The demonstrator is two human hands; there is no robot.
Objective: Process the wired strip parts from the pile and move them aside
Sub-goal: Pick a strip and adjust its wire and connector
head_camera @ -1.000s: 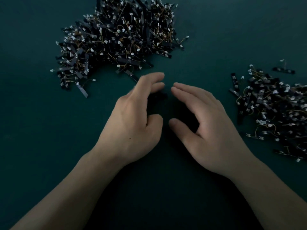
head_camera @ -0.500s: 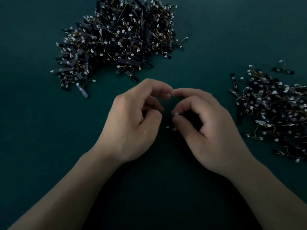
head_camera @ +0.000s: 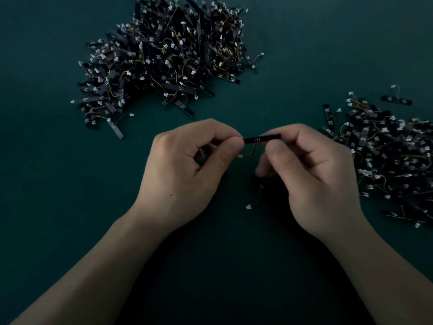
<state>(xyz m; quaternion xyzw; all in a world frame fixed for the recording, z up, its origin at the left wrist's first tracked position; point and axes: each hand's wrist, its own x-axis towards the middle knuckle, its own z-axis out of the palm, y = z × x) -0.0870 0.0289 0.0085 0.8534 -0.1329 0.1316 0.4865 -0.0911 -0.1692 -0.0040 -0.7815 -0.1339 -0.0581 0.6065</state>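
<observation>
One black strip (head_camera: 262, 138) held level at centre, lying left-right, thin wire (head_camera: 252, 152) looping beneath to a white connector (head_camera: 240, 156). Large tangled pile (head_camera: 164, 57) far left; smaller loose heap (head_camera: 386, 156) spread at right.

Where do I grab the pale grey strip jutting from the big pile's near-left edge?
Probably pinch the pale grey strip across its long edges at the free near end, coming from the near side. That end lies flat on the dark green table, outside the pile of black wired strips.
</observation>
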